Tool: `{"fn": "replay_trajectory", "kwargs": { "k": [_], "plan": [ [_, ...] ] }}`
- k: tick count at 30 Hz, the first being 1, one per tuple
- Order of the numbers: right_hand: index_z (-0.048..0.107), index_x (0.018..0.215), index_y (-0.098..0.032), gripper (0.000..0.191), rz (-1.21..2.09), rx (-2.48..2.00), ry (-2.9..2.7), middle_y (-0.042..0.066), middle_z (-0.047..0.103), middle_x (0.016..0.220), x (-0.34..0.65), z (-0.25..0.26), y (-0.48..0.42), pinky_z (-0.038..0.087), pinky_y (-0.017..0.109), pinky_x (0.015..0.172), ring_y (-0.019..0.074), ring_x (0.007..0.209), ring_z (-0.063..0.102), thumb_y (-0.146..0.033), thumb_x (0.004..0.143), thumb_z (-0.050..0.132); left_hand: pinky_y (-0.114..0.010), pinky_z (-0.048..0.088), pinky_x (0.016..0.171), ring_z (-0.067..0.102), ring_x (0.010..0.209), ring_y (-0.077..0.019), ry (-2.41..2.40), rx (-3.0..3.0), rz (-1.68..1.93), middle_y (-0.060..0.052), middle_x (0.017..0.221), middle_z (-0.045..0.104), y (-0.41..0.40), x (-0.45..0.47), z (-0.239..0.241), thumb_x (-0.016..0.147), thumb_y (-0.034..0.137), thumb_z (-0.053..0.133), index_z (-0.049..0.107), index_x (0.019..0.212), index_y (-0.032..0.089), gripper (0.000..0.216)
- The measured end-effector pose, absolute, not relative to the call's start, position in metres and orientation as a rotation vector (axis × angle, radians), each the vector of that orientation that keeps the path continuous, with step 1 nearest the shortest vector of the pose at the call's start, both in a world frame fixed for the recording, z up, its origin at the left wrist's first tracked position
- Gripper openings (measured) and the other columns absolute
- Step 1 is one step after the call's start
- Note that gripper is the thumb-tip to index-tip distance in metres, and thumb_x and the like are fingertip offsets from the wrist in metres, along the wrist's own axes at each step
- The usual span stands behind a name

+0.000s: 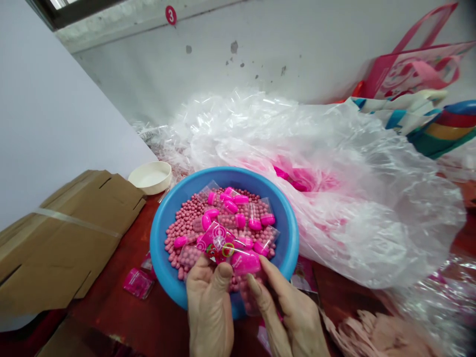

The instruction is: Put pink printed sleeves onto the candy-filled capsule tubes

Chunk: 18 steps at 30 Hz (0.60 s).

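My left hand [210,305] pinches a clear printed plastic sleeve [219,243] with pink swirls and a strawberry picture, between thumb and fingers. In my right hand [288,305] is a small clear bottle [246,264] with a bright pink cap; its body tilts down toward me, partly behind the fingers. The sleeve and the cap overlap or touch. Both hands are over the near rim of a blue basin [158,267]. Pink beads [186,218] lie in it, with several pink-capped clear bottles [255,218] on top.
Left of the basin lie flattened cardboard [85,223], a white dish [150,177] and pink packets [138,282]. Crumpled clear plastic bags [357,218] spread behind and right, one with pink pieces inside. A beige cloth [375,334] lies front right. Tote bags [405,74] stand by the wall.
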State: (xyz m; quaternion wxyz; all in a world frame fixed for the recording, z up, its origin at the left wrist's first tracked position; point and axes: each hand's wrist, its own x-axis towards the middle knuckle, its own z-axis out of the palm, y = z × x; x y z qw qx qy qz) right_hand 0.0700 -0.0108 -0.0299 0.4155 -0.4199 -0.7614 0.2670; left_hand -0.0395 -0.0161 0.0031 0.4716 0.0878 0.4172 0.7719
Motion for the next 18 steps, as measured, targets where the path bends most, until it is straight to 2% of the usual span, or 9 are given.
{"fn": "replay_trajectory", "kwargs": {
  "k": [2,5,9,15,18],
  "plan": [
    [0.057,0.123,-0.002,0.037,0.684,-1.058,-1.906,0.016,0.072,0.109,0.07,-0.031,-0.013,0.059,0.018,0.058,0.0151,0.06,0.072,-0.023,0.094,0.046,-0.023,0.056,0.061,0.069,0.059,-0.0153,1.059,0.251,1.854,-0.002,0.068,0.076,-0.017,-0.038,0.003,0.055,0.025,0.087,0.073,0.069,0.019,0.021],
    [0.057,0.121,0.0,0.037,0.669,-1.036,-1.89,0.016,0.073,0.105,0.071,-0.033,-0.016,0.058,0.018,0.07,0.0174,0.073,0.074,-0.024,0.094,0.048,-0.021,0.055,0.058,0.067,0.056,-0.0139,1.097,0.247,1.799,0.0,0.065,0.074,-0.017,-0.037,0.002,0.057,0.018,0.086,0.073,0.073,0.02,0.021],
    [0.054,0.125,-0.006,0.036,0.625,-0.989,-1.899,0.014,0.073,0.106,0.072,-0.038,-0.018,0.056,0.019,0.08,0.0178,0.085,0.074,-0.022,0.093,0.051,-0.02,0.053,0.056,0.063,0.051,-0.0112,1.077,0.28,1.748,0.004,0.053,0.067,-0.017,-0.043,0.001,0.057,0.017,0.086,0.074,0.071,0.022,0.018],
    [0.055,0.128,-0.02,0.036,0.68,-0.998,-1.759,0.006,0.075,0.089,0.069,-0.04,-0.023,0.058,0.026,0.081,0.0195,0.078,0.074,-0.025,0.093,0.051,-0.028,0.057,0.065,0.068,0.057,-0.0171,1.04,0.378,1.634,0.0,0.057,0.072,-0.019,-0.051,0.002,0.054,0.022,0.087,0.077,0.068,0.02,0.018],
    [0.055,0.13,-0.024,0.038,0.687,-1.02,-1.696,0.007,0.075,0.099,0.066,-0.041,-0.025,0.058,0.03,0.083,0.0208,0.081,0.074,-0.026,0.092,0.052,-0.031,0.057,0.071,0.07,0.064,-0.02,1.0,0.373,1.621,-0.002,0.06,0.074,-0.018,-0.05,0.0,0.056,0.026,0.087,0.077,0.07,0.021,0.018]
  ]
}}
